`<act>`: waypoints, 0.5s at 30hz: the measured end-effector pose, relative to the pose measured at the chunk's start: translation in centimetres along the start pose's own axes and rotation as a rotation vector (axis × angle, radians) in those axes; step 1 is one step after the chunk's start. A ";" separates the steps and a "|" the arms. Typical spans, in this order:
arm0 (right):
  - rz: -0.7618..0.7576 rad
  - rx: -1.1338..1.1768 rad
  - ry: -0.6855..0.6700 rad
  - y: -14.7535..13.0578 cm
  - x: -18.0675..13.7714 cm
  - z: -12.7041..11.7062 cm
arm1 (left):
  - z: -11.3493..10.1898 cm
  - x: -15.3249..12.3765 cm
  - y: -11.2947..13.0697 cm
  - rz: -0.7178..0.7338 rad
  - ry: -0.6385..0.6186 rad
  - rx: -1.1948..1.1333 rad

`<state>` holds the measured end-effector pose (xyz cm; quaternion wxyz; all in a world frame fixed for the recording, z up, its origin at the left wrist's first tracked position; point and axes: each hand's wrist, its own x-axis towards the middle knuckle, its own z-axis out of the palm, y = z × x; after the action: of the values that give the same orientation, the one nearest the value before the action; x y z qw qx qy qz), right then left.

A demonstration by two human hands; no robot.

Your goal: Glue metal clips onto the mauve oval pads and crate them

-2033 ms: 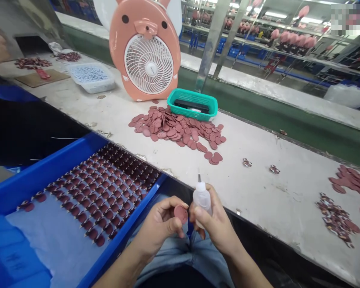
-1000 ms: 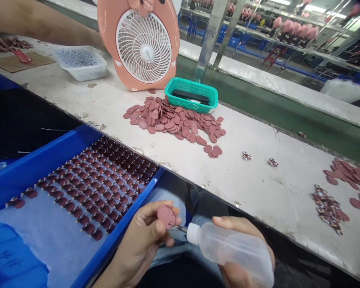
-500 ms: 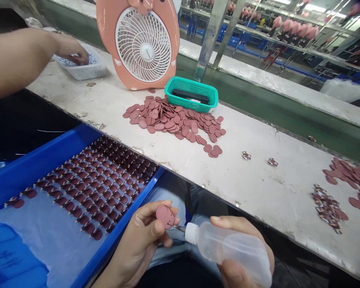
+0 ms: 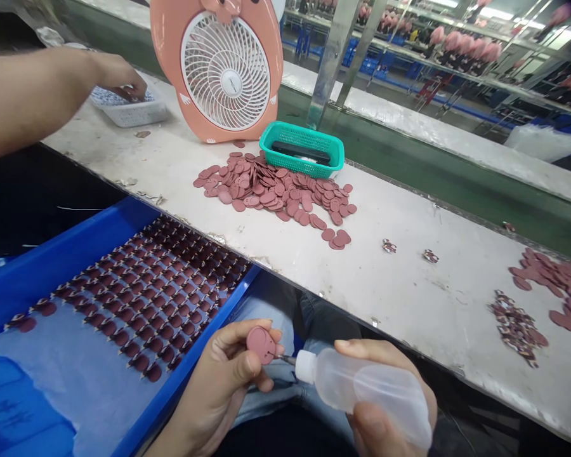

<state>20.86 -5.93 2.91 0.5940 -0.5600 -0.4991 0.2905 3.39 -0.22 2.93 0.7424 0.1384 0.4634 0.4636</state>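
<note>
My left hand (image 4: 221, 374) pinches a round dusty-pink disc (image 4: 261, 345) between thumb and fingers, just above my lap. My right hand (image 4: 385, 393) grips a translucent plastic squeeze bottle (image 4: 361, 393), which lies nearly level. The bottle's thin metal nozzle (image 4: 288, 359) reaches the lower right edge of the disc. Left of my hands stands a blue tray (image 4: 99, 241), holding many small disc pieces (image 4: 152, 298) in neat rows on a pale sheet.
A heap of loose pink discs (image 4: 271, 190) lies on the white workbench (image 4: 409, 298), before a pink animal-shaped fan (image 4: 226, 73) and a teal basket (image 4: 299, 160). A co-worker's arm (image 4: 42, 89) reaches into a white basket (image 4: 128, 114). Further discs (image 4: 549, 279) and printed pieces (image 4: 516, 327) lie right.
My right hand has tipped the bottle from upright to nearly level, bringing its nozzle to the disc. The co-worker's hand has moved from the far left to the white basket.
</note>
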 end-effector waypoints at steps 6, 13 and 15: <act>-0.134 0.048 0.076 1.2 0.3 0.8 | 0.1 0.1 0.0 -0.001 0.013 0.013; -0.082 0.082 0.022 0.4 0.9 1.0 | 0.4 -0.1 0.1 -0.012 0.017 0.013; -0.038 0.063 0.007 -0.1 1.1 1.1 | 0.5 -0.1 0.1 -0.008 0.021 0.010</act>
<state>20.20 -4.54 3.17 0.6185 -0.5323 -0.4984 0.2928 3.74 -0.16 3.30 0.7386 0.1354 0.4740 0.4599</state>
